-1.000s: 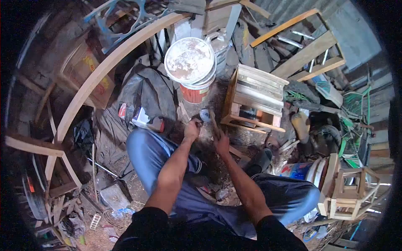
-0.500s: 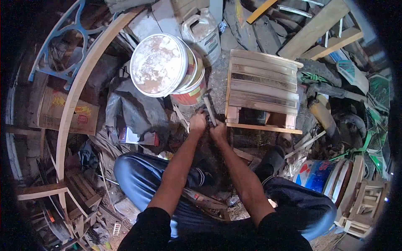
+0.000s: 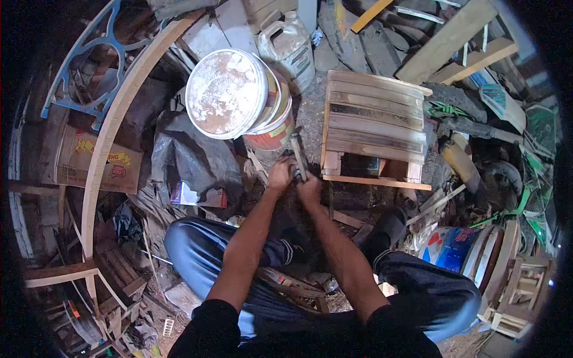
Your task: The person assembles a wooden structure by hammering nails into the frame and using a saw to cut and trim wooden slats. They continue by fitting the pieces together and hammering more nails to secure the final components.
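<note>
My right hand is closed around the lower handle of a hammer, which points away from me with its head at the far end, near the foot of a stacked bucket. Just left of it, my left hand is closed, its fingertips close to the hammer handle. A small dark piece shows between the two hands, too small to name. A small wooden slatted box stands right of the hammer, and a lidded white bucket tops the stack to the upper left.
A dirty plastic jug stands behind the buckets. A long curved wooden strip rises at left, before a cardboard box. Dark plastic sheeting lies left of my hands. A blue printed container sits beside my right knee.
Both hands have shifted slightly, and the hammer has turned a little, its handle now more upright in view. The small dark piece between the hands shows more clearly.
</note>
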A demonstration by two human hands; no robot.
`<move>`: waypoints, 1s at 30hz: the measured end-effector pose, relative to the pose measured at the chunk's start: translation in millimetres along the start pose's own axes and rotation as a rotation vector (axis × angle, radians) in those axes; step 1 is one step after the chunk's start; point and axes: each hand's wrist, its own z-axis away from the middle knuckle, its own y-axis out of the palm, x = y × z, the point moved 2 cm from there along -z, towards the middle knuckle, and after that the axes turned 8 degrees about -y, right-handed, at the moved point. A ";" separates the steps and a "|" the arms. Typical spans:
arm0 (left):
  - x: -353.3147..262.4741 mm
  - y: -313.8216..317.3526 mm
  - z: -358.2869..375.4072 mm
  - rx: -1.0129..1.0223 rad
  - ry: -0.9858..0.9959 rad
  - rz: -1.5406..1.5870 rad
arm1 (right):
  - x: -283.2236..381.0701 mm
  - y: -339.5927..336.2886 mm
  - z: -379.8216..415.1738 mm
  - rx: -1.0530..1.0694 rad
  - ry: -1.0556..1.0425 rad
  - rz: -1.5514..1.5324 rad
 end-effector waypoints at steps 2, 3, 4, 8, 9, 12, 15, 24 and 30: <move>-4.8 -3.9 6.1 -0.019 -0.152 0.230 | 7.8 0.8 6.1 -0.009 -0.034 0.051; -5.2 -6.3 10.5 -0.042 -0.310 0.452 | 16.4 1.3 8.5 -0.016 -0.055 0.074; -9.4 -11.6 19.4 -0.132 -0.356 0.438 | 33.7 -3.0 16.1 -0.022 -0.022 0.172; -29.7 -40.1 36.2 -0.035 -0.814 0.718 | 62.0 -4.4 34.0 -0.101 -0.268 0.069; -35.4 -49.2 39.7 -0.004 -0.859 0.803 | 81.0 -13.0 42.9 -0.100 -0.222 0.098; -65.8 -74.7 41.2 0.079 -0.813 0.952 | 121.6 -39.0 63.9 -0.175 -0.253 0.103; -158.2 -119.1 45.2 0.138 -0.812 1.054 | 137.1 -70.8 64.3 -0.316 -0.461 -0.113; -295.7 -96.9 45.3 0.381 -0.257 0.920 | 169.4 -250.0 81.3 -0.294 -0.514 0.092; -331.7 -103.4 50.7 0.302 0.294 0.336 | 136.5 -277.5 87.6 -0.193 -0.161 -0.051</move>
